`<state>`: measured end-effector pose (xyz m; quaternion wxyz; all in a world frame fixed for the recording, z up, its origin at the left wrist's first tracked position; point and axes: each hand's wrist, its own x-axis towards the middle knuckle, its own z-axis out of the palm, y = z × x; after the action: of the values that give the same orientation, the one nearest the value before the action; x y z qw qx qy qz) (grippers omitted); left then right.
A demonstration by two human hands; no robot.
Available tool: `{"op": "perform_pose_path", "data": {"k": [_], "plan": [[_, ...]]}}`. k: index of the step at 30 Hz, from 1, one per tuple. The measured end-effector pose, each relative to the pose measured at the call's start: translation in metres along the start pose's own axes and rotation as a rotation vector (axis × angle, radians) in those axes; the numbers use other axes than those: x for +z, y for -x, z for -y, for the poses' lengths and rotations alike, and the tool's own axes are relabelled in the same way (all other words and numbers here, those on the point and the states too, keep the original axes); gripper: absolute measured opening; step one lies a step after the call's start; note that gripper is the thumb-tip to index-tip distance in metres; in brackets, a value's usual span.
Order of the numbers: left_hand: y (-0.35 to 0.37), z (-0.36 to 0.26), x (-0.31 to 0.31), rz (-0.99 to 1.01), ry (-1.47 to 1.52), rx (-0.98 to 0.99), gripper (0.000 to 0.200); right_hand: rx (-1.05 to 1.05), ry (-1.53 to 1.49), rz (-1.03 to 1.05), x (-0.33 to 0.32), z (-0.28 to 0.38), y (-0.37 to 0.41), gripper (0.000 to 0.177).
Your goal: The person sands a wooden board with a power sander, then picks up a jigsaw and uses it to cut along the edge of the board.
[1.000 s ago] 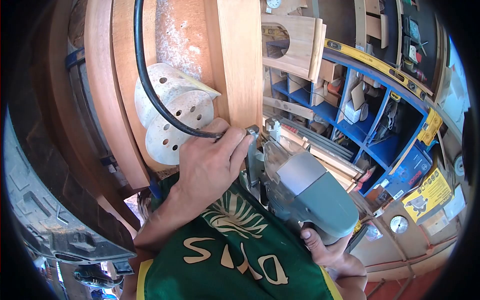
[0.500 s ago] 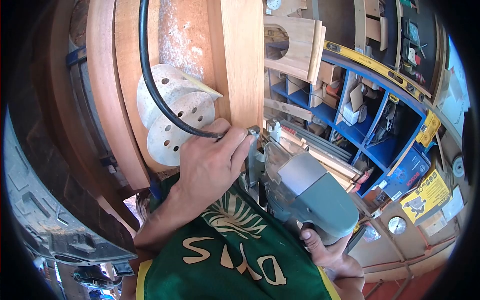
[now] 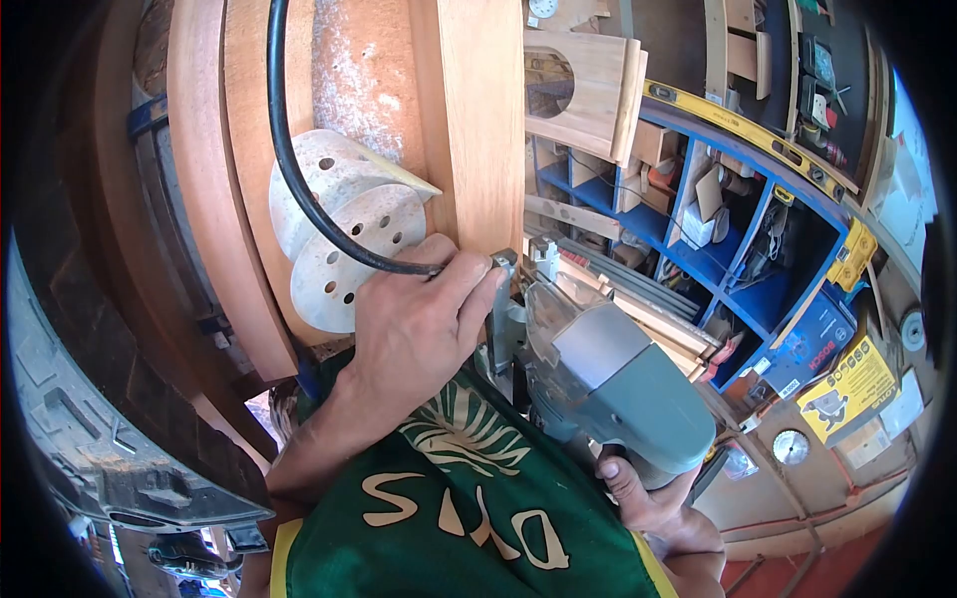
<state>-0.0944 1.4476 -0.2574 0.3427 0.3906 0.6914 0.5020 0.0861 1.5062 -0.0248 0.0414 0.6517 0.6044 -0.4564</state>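
My right hand is wrapped around the handle of a green jigsaw with a clear front cover, its thumb showing on the near side. The jigsaw's metal base plate faces left, close to the fingers of my left hand. That hand is closed at the near end of a wooden board. A thick black cable curves down from the top and disappears in its grip. Left of it, two pale sanding discs with holes overlap on the wood. The fingertips of both hands are hidden.
Right of the board stands a blue shelf unit with a yellow spirit level along its top. A wooden piece with a round cut-out lies beside it. A large tyre fills the lower left.
The view has shifted very slightly, moving the boards, cable and discs a little to the left. Both hands keep the same hold.
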Motion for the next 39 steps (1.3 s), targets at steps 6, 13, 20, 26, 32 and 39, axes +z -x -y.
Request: {"op": "perform_pose_path", "data": {"k": [6, 13, 20, 26, 32, 39], "plan": [[-0.001, 0.001, 0.000, -0.006, 0.006, 0.002, 0.010, 0.032, 0.000, 0.011, -0.002, 0.002, 0.001, 0.046], [-0.002, 0.002, 0.000, -0.007, 0.028, -0.010, 0.011, 0.068, 0.002, -0.008, 0.000, 0.005, 0.002, 0.049], [-0.002, 0.006, 0.002, -0.029, 0.040, 0.019, 0.013, 0.043, 0.057, 0.032, -0.007, -0.009, 0.007, 0.070], [0.004, 0.014, 0.006, -0.076, 0.112, 0.018, 0.017, 0.006, 0.047, 0.022, -0.005, -0.011, 0.007, 0.071], [0.007, 0.012, 0.000, -0.043, 0.174, -0.023, 0.021, 0.099, -0.039, -0.025, 0.002, 0.005, 0.005, 0.056], [0.005, 0.013, -0.002, -0.020, 0.192, -0.052, 0.022, 0.096, -0.033, -0.049, 0.002, 0.002, 0.007, 0.058]]}}
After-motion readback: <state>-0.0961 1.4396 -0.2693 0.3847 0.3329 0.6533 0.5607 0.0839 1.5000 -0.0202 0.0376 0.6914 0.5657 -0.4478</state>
